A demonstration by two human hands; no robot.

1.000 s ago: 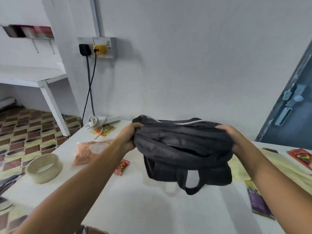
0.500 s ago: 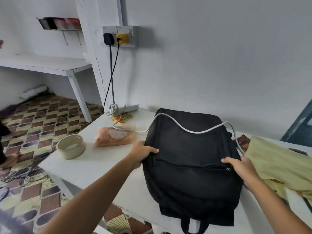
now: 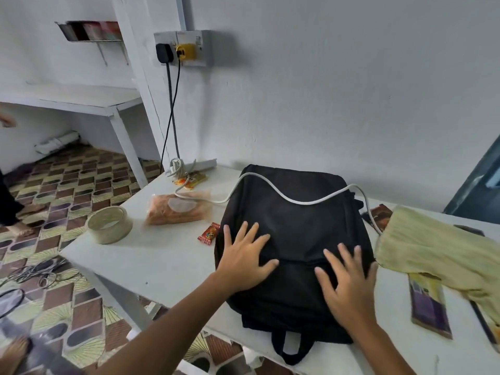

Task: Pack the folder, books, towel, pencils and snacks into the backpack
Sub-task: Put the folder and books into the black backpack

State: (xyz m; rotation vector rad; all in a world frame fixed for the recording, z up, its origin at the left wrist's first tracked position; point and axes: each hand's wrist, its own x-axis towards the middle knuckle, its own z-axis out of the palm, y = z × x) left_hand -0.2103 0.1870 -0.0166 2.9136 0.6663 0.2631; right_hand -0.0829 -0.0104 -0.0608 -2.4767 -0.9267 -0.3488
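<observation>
A black backpack [image 3: 295, 223] lies flat on the white table [image 3: 151, 263], its carry loop hanging over the front edge. My left hand [image 3: 244, 262] rests flat on the backpack's left side with fingers spread. My right hand [image 3: 349, 282] lies flat on its right side, fingers spread too. A yellow-green towel [image 3: 433, 247] lies to the right of the backpack. A book [image 3: 430, 307] pokes out beneath the towel. An orange snack bag [image 3: 177, 209], a small red snack packet [image 3: 209, 233] and a yellow snack packet [image 3: 190, 181] lie to the left.
A white cable [image 3: 297, 198] runs across the backpack's top from a power strip [image 3: 193, 166] by the wall. A roll of tape [image 3: 109, 224] sits near the table's left corner. Black cords hang from the wall socket [image 3: 182, 48]. Cables lie on the tiled floor [image 3: 38, 272].
The backpack went from being held up in both hands to lying flat on the table. Both hands let go of its sides and now rest open on top.
</observation>
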